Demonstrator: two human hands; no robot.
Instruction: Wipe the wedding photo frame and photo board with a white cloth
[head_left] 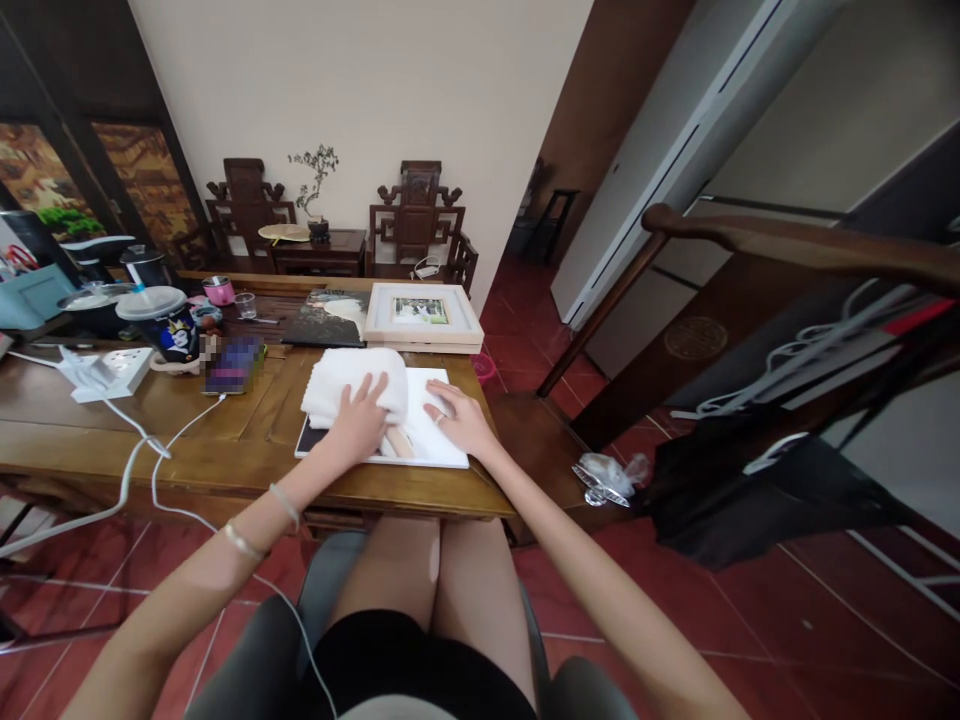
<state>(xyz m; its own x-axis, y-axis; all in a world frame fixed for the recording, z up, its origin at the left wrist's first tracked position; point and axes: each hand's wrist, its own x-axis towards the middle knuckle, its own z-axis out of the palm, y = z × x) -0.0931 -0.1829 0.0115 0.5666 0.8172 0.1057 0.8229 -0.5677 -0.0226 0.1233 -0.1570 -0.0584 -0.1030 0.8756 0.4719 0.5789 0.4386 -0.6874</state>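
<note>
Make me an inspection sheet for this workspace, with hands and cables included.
Surface: brown wooden table.
Job's things: folded white cloth lying on a flat white panel.
Clutter: lidded cup, phone, framed picture.
Hands: left hand on the cloth, fingers spread; right hand resting on the panel.
Cables: white phone cable runs over the front edge; power strip at left.
Surroundings: carved chair, red tiled floor.

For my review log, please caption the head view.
Left hand on a folded white cloth, right hand on the flat panel beneath it, at a wooden table.
</note>
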